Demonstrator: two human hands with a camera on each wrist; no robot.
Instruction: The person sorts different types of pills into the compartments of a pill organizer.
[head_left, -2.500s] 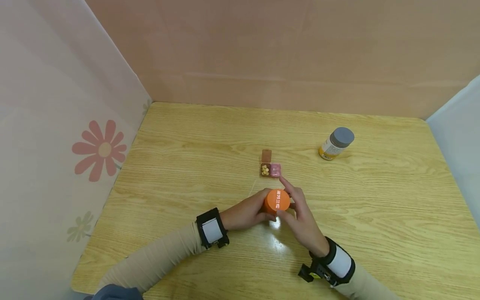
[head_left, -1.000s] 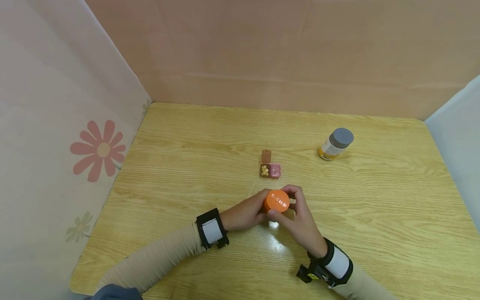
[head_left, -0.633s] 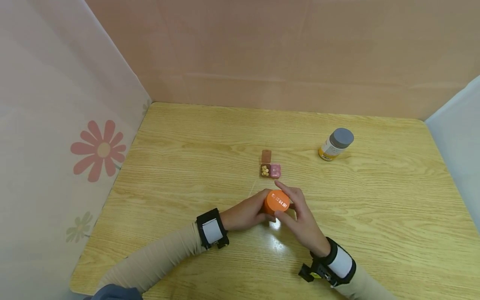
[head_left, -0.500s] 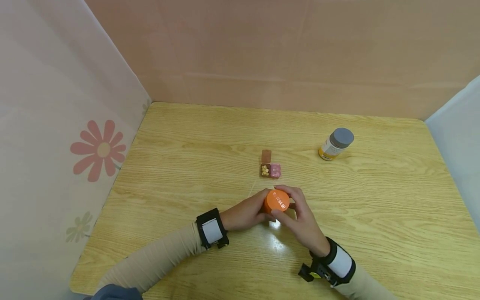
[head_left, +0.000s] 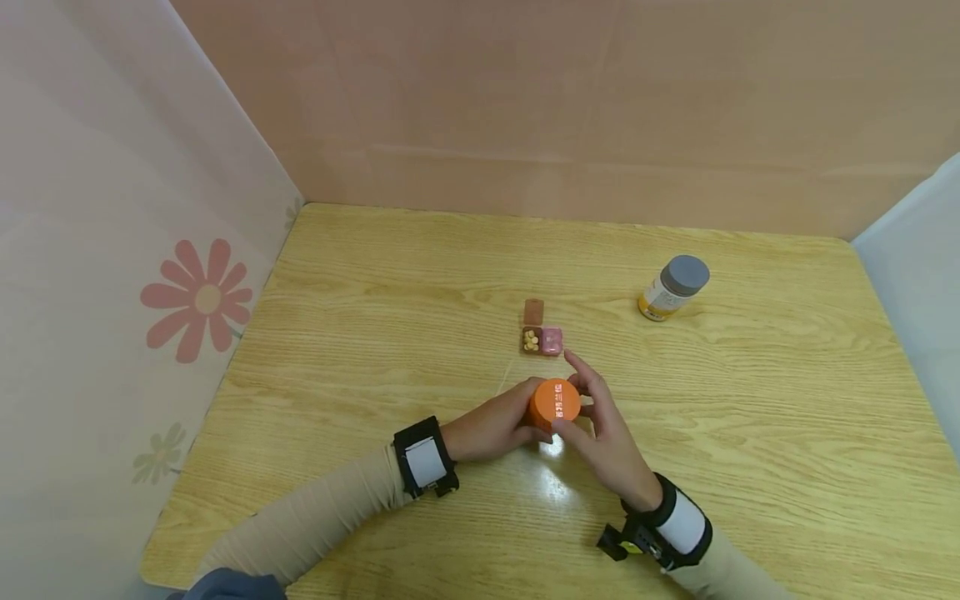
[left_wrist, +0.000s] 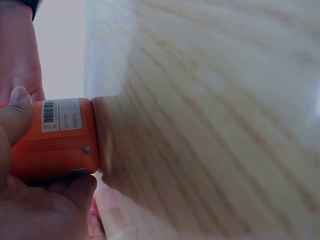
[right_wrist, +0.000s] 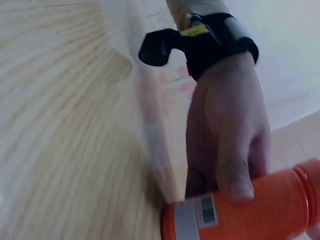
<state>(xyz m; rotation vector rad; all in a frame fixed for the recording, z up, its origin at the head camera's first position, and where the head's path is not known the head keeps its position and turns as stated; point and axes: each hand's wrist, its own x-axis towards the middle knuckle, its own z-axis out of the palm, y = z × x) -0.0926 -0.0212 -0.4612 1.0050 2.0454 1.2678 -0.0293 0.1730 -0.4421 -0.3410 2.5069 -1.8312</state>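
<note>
My left hand (head_left: 491,425) is wrapped around an upright orange bottle (right_wrist: 272,207), its thumb (right_wrist: 235,180) lying along the side. In the left wrist view the bottle's base is down at the tabletop, with a barcode label (left_wrist: 60,116) above it. At the top, my right hand (head_left: 611,450) holds the edge of the orange screw cap (head_left: 553,402) between thumb and curled fingers, while its index finger points away. Just beyond that fingertip lies a small pill box: its brown compartment (head_left: 532,340) has the lid up and several yellowish tablets inside, and its pink compartment (head_left: 552,341) is covered.
A second bottle with a grey cap (head_left: 686,274) and a white and yellow label stands at the back right of the wooden table (head_left: 390,292). Cloth screens rise at the back and both sides, the left one (head_left: 82,292) printed with flowers.
The orange cap has turned under my right hand, its white lettering swinging from slanted to upright. The right index finger has lifted off and straightened. My left hand keeps its place on the bottle.
</note>
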